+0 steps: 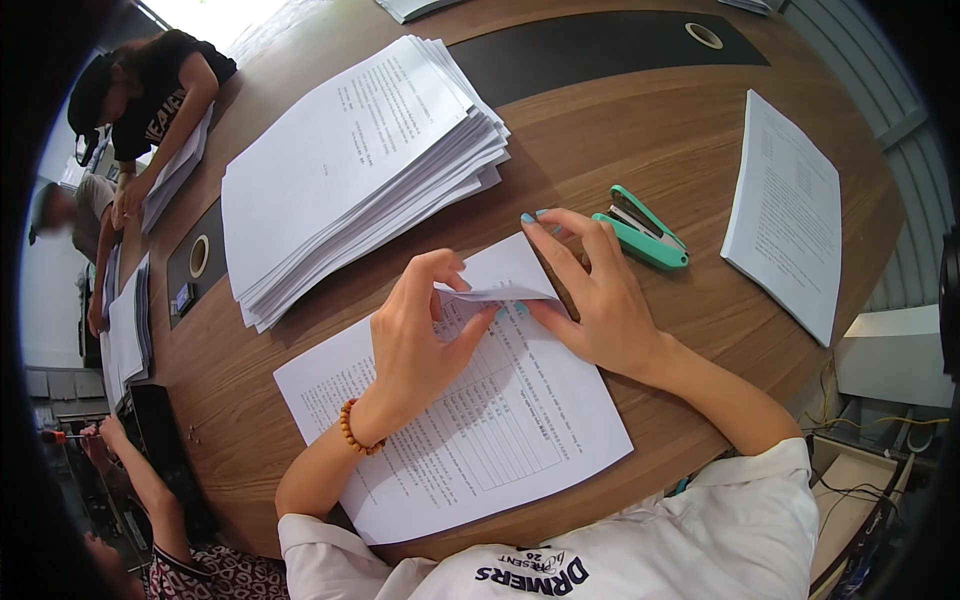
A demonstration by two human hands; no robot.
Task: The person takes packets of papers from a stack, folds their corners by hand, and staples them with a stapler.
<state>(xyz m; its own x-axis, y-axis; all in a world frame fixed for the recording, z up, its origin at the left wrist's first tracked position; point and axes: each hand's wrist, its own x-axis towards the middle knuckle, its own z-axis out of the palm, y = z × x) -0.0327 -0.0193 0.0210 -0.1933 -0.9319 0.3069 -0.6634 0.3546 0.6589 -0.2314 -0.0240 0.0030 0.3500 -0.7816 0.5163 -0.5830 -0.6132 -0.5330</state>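
Printed sheets lie at an angle on the wooden table in front of me, their far edge lifted and bent. My left hand, with a beaded bracelet at the wrist, pinches the lifted paper edge between thumb and fingers. On the other side of that fold, my right hand has its thumb at the paper and its fingers spread apart over the sheets' far right edge. Just beyond the right fingers lies a green stapler, its top arm raised.
A tall stack of printed papers stands at the back left. Another paper pile lies on the right. Co-workers sit along the left side, one in a black shirt bent over papers. A dark inset panel crosses the far table.
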